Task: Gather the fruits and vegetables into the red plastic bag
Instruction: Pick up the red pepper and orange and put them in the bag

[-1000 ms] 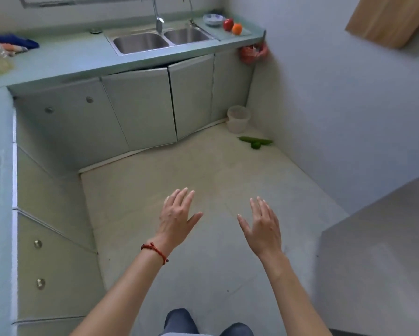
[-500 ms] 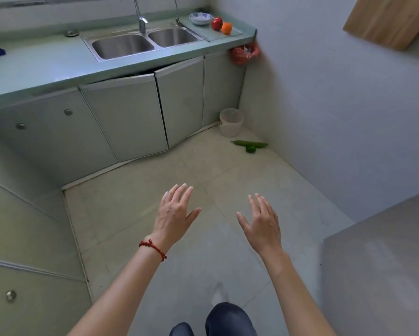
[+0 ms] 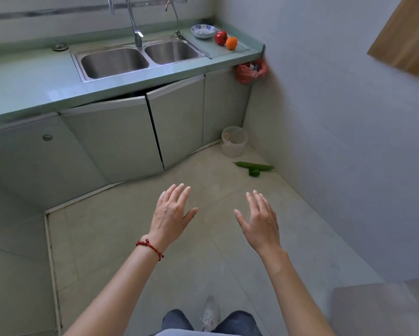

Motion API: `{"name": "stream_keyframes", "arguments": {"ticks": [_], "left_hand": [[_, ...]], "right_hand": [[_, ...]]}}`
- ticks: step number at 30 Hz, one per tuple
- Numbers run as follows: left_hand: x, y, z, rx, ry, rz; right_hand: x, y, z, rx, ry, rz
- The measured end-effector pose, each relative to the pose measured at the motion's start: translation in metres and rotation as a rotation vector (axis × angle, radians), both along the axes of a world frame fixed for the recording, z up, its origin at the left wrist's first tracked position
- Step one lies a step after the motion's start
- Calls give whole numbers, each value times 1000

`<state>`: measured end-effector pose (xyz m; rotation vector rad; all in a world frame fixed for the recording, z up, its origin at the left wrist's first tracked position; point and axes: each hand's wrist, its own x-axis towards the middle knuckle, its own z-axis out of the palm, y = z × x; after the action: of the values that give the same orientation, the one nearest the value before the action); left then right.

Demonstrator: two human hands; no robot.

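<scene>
A red plastic bag (image 3: 250, 71) hangs at the right end of the counter, under its edge. On the counter above it sit a red tomato (image 3: 221, 37) and an orange fruit (image 3: 231, 43). A long green pepper (image 3: 254, 165) and a small round green vegetable (image 3: 254, 173) lie on the floor by the right wall. My left hand (image 3: 172, 212), with a red bracelet at the wrist, and my right hand (image 3: 260, 220) are held out over the floor, fingers spread, holding nothing, well short of everything.
A double steel sink (image 3: 140, 58) with a tap is set in the green counter (image 3: 22, 86). A patterned bowl (image 3: 203, 31) stands beside the tomato. A small white bin (image 3: 234, 141) sits in the floor corner. One cabinet door (image 3: 111, 139) is ajar. A grey surface (image 3: 382, 309) lies lower right.
The view has moved closer to the counter and sink; the vegetables on the floor and the bag look nearer. Both hands stay spread and empty in front of me.
</scene>
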<state>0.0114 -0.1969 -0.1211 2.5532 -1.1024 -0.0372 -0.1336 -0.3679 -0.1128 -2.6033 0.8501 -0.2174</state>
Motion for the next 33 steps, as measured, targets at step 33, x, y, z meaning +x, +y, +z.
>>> {"name": "stream_keyframes", "arguments": {"ticks": [33], "left_hand": [[436, -323, -8, 3, 23, -16]], "right_hand": [[431, -306, 0, 59, -13, -91]]}}
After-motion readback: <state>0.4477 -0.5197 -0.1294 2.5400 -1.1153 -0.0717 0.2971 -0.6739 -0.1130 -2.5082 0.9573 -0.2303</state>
